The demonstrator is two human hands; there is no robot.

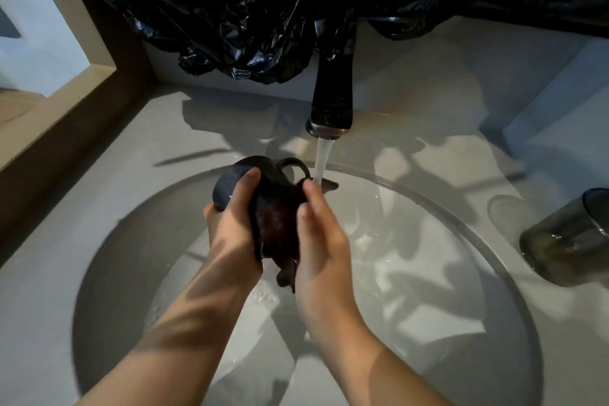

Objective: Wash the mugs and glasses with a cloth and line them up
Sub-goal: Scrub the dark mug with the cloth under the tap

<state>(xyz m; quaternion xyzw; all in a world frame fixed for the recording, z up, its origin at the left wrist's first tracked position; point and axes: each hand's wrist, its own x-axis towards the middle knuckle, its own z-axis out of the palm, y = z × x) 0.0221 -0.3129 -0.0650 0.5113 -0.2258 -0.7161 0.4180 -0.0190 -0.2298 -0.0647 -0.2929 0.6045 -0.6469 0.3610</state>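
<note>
Left hand (230, 224) gripped your mug (225, 188) tilted for scrubbing — right hand (318, 241) clutched the cloth (276, 234), stream (322, 158) at 1 o'clock.

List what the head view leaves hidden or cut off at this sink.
- Mug: most of it, inside included, is covered by the cloth and the left hand.
- Right hand: its palm side faces away, against the cloth.
- Glass: cut off by the right edge of the frame.
- Faucet: its upper part is hidden under the black plastic sheet.
</note>
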